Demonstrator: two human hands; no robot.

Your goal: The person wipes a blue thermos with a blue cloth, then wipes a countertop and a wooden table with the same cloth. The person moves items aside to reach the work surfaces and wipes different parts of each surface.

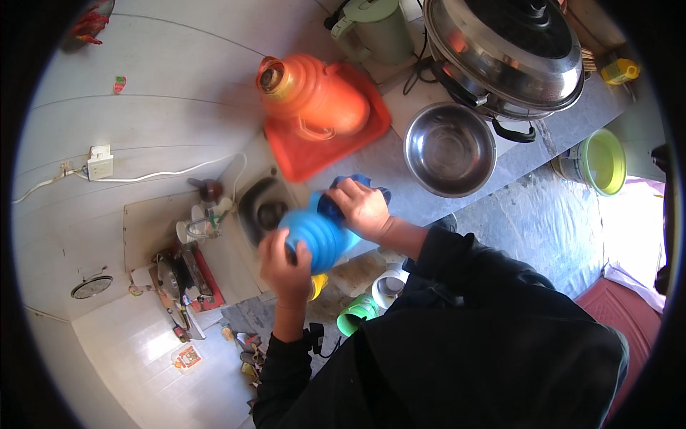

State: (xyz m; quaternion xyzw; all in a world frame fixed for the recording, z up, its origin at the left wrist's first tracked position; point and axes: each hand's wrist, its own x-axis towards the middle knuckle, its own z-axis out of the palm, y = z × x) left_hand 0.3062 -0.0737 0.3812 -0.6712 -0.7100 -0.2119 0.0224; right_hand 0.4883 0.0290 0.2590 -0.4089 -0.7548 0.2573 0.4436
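A blue plastic thermos flask (317, 244) with a ribbed shoulder is held tilted above the counter's front edge, slightly blurred. My left hand (284, 263) grips it around the neck, and the fingers cover most of its mouth. A bunched dark blue cloth (330, 209) is in my right hand (358, 208), pressed against the flask's body. Behind them, an orange thermos flask (321, 96) stands in a red plastic tray (300, 161). Just left of the blue flask is a sink (249, 201) with a dark round thing in it.
To the right on the counter (429, 212) are a stainless steel bowl (450, 150) and a large lidded steel pot (514, 69). A green electric kettle (375, 32) stands at the back. Below the counter are a green container (358, 315), a white bucket (389, 288) and another bucket (605, 161).
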